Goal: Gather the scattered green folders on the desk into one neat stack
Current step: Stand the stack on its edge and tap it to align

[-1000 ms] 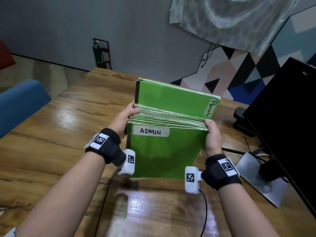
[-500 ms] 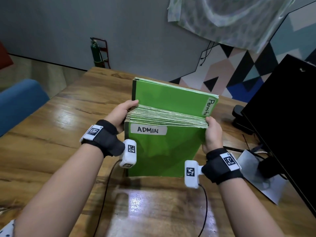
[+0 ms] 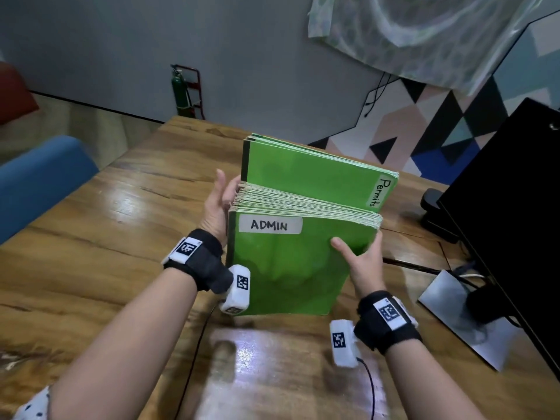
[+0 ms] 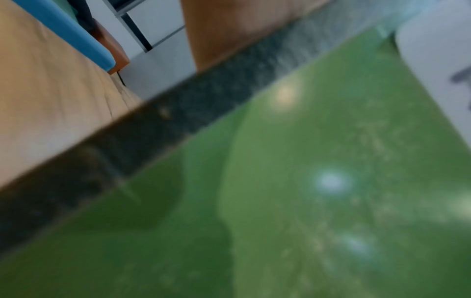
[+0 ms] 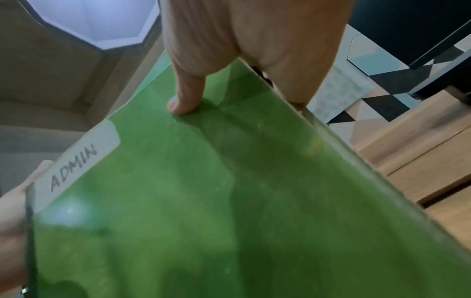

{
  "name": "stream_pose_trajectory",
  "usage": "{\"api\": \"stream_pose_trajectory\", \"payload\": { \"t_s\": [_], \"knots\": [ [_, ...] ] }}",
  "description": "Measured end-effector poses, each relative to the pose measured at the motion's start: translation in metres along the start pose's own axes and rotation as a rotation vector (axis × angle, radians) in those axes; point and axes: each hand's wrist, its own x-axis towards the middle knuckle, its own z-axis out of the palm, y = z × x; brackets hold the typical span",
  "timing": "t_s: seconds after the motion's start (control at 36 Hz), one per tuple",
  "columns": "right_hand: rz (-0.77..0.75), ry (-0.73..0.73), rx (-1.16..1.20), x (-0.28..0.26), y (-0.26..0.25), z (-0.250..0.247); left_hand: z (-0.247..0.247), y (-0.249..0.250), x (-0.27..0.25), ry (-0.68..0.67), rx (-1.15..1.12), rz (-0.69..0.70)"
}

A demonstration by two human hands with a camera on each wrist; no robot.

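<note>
A stack of green folders (image 3: 291, 268) stands on its edge on the wooden desk (image 3: 100, 237). The front one carries an ADMIN label (image 3: 269, 225), and a taller one behind reads Permits (image 3: 378, 189). My left hand (image 3: 219, 204) presses flat against the stack's left side with the thumb pointing up; its fingers are hidden behind the stack. My right hand (image 3: 360, 262) grips the right edge, thumb (image 5: 186, 96) on the ADMIN cover (image 5: 229, 201) and fingers behind. The left wrist view shows a blurred green cover (image 4: 305, 201) and dark spine.
A black monitor (image 3: 509, 207) stands at the right with its grey base (image 3: 454, 310) and cables beside my right wrist. A black object (image 3: 436, 213) sits behind it. A blue chair (image 3: 39, 177) is off the desk's left edge.
My right hand slid down from the stack's top right corner, and its thumb now lies on the ADMIN cover. The left hand's fingers came off the top and flattened along the side.
</note>
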Motion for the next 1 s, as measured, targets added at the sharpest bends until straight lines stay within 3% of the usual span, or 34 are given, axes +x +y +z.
{"api": "stream_pose_trajectory", "payload": {
  "t_s": [0.08,0.17,0.28,0.44,0.56,0.64,0.89,1.0],
  "knots": [
    [-0.007,0.057,0.045,-0.002,0.0,0.008,-0.02,-0.016,0.007,0.06,0.134,-0.037],
    [-0.014,0.087,0.023,-0.005,0.002,0.012,-0.053,-0.044,0.016,0.014,0.422,-0.096],
    [-0.003,0.095,0.012,-0.008,0.008,0.01,-0.048,-0.044,-0.005,-0.046,0.624,-0.164],
    [0.079,-0.063,-0.021,-0.017,0.045,-0.004,-0.077,-0.077,-0.008,-0.144,0.812,-0.277],
    [0.167,-0.216,-0.044,-0.027,0.073,-0.013,-0.095,-0.105,-0.009,-0.146,0.821,-0.304],
    [0.212,-0.24,-0.072,-0.03,0.091,-0.012,-0.102,-0.116,-0.007,-0.13,0.796,-0.257],
    [0.228,-0.006,-0.159,-0.037,0.102,0.007,-0.092,-0.118,-0.014,0.01,0.846,-0.177],
    [0.246,0.0,-0.146,-0.036,0.088,0.01,-0.086,-0.114,-0.013,0.075,0.894,-0.157]
  ]
}}
